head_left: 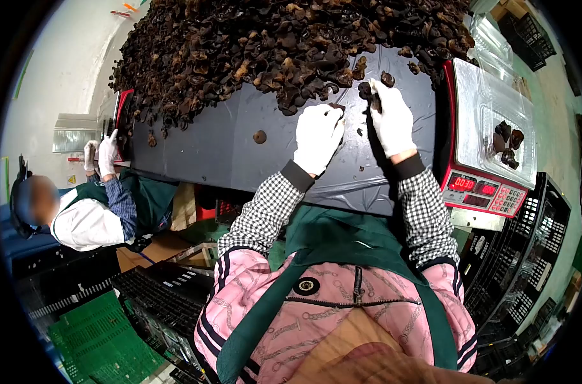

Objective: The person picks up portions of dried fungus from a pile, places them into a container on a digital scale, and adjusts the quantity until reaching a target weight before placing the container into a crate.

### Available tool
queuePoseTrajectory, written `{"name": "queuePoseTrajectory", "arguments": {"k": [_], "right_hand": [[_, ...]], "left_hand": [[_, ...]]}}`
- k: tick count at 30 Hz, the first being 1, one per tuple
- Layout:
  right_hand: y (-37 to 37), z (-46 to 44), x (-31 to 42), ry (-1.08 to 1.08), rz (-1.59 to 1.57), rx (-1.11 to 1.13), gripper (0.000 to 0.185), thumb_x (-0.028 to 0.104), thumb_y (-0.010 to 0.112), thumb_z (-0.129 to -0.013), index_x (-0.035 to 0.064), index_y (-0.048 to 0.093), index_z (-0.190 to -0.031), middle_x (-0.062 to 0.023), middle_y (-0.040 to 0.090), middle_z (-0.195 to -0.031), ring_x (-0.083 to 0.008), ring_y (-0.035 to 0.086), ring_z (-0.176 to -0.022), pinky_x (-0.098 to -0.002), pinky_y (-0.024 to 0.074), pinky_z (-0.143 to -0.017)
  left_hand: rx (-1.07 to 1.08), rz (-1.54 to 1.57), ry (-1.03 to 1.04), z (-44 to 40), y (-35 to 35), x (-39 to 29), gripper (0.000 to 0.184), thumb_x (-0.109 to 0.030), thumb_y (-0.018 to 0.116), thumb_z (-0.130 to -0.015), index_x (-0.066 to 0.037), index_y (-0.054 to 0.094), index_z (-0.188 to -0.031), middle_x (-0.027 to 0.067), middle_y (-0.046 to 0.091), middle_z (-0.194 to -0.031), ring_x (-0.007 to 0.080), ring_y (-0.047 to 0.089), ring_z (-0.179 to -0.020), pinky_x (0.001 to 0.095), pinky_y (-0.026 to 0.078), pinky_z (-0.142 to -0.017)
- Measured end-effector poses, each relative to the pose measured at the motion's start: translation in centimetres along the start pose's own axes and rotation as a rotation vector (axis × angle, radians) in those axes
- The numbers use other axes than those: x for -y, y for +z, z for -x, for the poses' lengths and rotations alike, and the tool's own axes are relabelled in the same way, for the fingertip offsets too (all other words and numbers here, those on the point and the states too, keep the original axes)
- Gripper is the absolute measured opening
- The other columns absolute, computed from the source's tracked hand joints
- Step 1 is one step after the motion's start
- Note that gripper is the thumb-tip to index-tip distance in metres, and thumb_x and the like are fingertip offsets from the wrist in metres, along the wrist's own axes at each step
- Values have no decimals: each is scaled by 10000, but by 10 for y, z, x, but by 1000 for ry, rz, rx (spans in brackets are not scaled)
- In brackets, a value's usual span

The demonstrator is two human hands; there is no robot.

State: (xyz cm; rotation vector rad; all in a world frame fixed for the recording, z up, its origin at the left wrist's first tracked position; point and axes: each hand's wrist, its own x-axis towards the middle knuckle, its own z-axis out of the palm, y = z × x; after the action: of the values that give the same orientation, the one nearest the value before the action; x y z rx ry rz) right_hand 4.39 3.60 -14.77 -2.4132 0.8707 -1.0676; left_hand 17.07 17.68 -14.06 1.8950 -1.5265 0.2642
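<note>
My left hand (318, 137), in a white glove, is closed with a small dark piece of wood ear mushroom (336, 107) showing at its fingertips. Across a narrow gap, my right hand (393, 123), gloved too, pinches another dark wood ear mushroom (366, 91) between thumb and fingers. Just beyond the right fingers lies a loose mushroom piece (387, 79). Small dark scraps (360, 132) dot the grey table cover (239, 153) between the hands. A large heap of wood ear mushrooms (259, 48) spreads over the table's far side.
Right of me stands a red digital scale (486, 192) bearing a clear plastic tray (476, 96) with several mushroom pieces. Black crates (527, 256) stack beside it. At left, a co-worker (99, 211) in white gloves works near another red scale (122, 105). A green crate (105, 333) sits lower left.
</note>
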Motion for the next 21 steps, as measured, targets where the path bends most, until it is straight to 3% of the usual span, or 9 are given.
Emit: {"name": "queuePoseTrajectory", "arguments": {"k": [5, 9, 10, 12, 14, 15, 17, 19, 21], "right_hand": [[24, -20, -16, -30, 125, 189, 283, 166, 675, -876, 94, 633, -1146, -141, 629, -925, -332, 662, -856, -412, 552, -739], [24, -20, -12, -20, 131, 188, 146, 180, 620, -896, 68, 609, -989, -154, 635, -930, -346, 656, -856, -438, 548, -738], [23, -18, -12, -16, 132, 190, 244, 210, 666, -893, 93, 645, -1106, -151, 648, -960, -359, 659, -874, -421, 549, -775], [9, -11, -5, -60, 38, 107, 285, 171, 675, -846, 89, 645, -1117, -156, 646, -990, -358, 652, -914, -422, 547, -793], [-23, -9, 18, -68, -132, -30, 321, 72, 685, -811, 78, 662, -1131, -147, 657, -1020, -362, 660, -914, -396, 552, -811], [-47, -10, 28, -49, -197, -68, 341, 14, 706, -800, 77, 669, -1134, -116, 670, -1000, -285, 687, -897, -344, 558, -773], [-116, -15, 44, 36, -323, -73, 334, -24, 711, -827, 68, 678, -1147, -76, 687, -971, -187, 695, -864, -283, 554, -735], [-174, -16, 23, -37, -156, -116, 430, 50, 721, -810, 83, 648, -1233, -108, 681, -1061, -239, 697, -912, -318, 564, -800], [-225, -20, -2, 184, -266, -199, 395, -2, 707, -851, 64, 656, -1237, -78, 704, -1065, -172, 700, -843, -275, 563, -772]], "left_hand": [[-29, -78, -9, 11, -17, -4, 213, -110, 731, -819, -79, 690, -1026, 111, 654, -1058, 303, 601, -995, 387, 489, -867], [69, -78, -14, 7, -16, -2, 238, -107, 734, -818, -85, 689, -1051, 112, 660, -1058, 303, 613, -980, 389, 507, -851], [43, -93, 16, 6, -13, 2, 233, -109, 728, -826, -91, 688, -1055, 102, 667, -1026, 294, 623, -952, 387, 521, -826], [71, -117, -2, 2, -5, 12, 208, -96, 700, -846, -96, 694, -1055, 99, 672, -981, 287, 638, -933, 389, 527, -821], [20, -10, -17, -2, -1, 20, 178, -84, 695, -869, -62, 694, -1046, 126, 669, -949, 309, 657, -899, 386, 538, -808], [-2, 73, -74, -4, -2, 21, 154, -85, 690, -889, -45, 694, -1037, 129, 673, -950, 307, 663, -897, 369, 542, -813], [-25, 125, -166, -15, -8, 16, 139, -79, 703, -894, -32, 707, -1024, 118, 704, -980, 258, 686, -902, 336, 545, -829], [-96, 286, -244, -40, -18, -12, 139, -77, 728, -894, -16, 722, -1019, 99, 733, -995, 187, 698, -895, 299, 543, -832], [-73, 450, -221, -70, -29, -53, 176, -82, 743, -898, 3, 727, -1051, 69, 739, -968, 123, 680, -877, 264, 535, -825]]}}
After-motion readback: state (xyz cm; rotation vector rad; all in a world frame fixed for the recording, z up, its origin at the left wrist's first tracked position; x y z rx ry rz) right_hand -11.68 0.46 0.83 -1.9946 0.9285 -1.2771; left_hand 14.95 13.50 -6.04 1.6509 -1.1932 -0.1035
